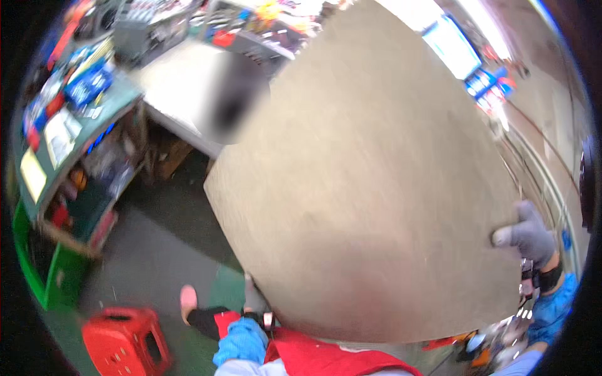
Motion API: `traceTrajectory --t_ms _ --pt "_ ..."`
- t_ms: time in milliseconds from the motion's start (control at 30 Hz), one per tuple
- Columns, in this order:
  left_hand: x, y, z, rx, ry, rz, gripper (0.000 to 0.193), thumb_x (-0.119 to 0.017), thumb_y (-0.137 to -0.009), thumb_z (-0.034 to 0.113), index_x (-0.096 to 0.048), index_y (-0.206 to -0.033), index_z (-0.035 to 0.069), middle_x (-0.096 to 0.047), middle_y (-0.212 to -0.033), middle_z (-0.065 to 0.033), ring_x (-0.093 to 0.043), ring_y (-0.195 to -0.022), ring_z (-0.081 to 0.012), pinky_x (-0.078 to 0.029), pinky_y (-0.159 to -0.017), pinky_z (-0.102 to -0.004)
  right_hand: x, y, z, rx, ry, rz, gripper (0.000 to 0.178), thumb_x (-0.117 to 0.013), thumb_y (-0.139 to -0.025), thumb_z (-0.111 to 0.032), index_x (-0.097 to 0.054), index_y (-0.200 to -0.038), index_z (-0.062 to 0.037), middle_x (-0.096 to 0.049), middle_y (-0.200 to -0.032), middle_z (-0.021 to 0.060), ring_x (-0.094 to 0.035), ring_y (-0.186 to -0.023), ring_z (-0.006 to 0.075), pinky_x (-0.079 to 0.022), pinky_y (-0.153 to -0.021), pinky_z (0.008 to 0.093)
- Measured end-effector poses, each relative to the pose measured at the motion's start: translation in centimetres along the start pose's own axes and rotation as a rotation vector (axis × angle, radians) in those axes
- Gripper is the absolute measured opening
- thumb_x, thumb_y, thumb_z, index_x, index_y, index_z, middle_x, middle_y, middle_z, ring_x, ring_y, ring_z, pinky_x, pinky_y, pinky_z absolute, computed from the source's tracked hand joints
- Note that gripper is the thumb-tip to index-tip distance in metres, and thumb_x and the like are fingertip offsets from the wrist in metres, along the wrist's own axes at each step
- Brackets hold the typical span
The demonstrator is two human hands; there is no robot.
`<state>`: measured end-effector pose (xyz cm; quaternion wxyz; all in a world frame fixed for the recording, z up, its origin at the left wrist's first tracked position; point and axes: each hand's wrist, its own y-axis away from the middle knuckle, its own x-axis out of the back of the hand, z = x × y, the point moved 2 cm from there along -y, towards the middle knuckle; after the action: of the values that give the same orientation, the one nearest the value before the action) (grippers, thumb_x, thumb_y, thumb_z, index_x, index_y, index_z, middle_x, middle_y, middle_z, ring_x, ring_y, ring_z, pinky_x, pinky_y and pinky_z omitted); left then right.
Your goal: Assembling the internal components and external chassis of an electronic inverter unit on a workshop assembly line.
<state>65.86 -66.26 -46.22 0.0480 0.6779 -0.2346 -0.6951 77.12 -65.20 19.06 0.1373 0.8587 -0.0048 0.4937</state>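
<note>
Beige sheet (376, 175): filled centre to one o'clock; looked lifted, not yet set down.
Right hand (532, 238): clamped its four-o'clock edge.
Left hand (253, 297): at seven o'clock; couldn't tell grip.

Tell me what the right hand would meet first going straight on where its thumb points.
Most likely the broad beige panel: the gloved right hand is at its right edge, thumb pointing left across its face, though depth is unclear.

Looks smooth, metal-like and dull on the large panel (376, 188). Shows matt cloth on the grey right-hand glove (533, 237) and smooth plastic on the red stool (119, 343).
</note>
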Motion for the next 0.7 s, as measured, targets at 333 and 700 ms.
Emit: traceTrajectory --t_ms 333,700 --pt "-10.6 -4.8 -4.6 0.232 -0.59 -0.026 0.057 -0.041 -0.097 0.043 -0.047 -0.138 0.004 -0.052 -0.138 -0.014 -0.051 -0.125 -0.0288 -0.04 -0.106 -0.044 -2.2 19.1 47.5 -0.529 -0.853 0.935 0.03 -0.061 -0.072 -0.024 -0.066 -0.097 -0.007 -0.062 -0.096 0.0042 -0.057 -0.086 0.0201 -0.046 -0.08 0.0316" --pt "-30.2 -13.8 -27.2 0.592 -1.346 -0.316 0.045 -0.061 -0.088 0.034 -0.062 -0.12 0.002 -0.065 -0.111 -0.0055 -0.06 -0.096 -0.0166 -0.047 -0.086 -0.0284 -16.3 33.7 56.5 -0.741 -0.945 1.726 0.013 -0.06 -0.072 -0.021 -0.052 -0.078 -0.0129 -0.049 -0.078 -0.0006 -0.047 -0.077 0.015 -0.041 -0.078 0.0303"
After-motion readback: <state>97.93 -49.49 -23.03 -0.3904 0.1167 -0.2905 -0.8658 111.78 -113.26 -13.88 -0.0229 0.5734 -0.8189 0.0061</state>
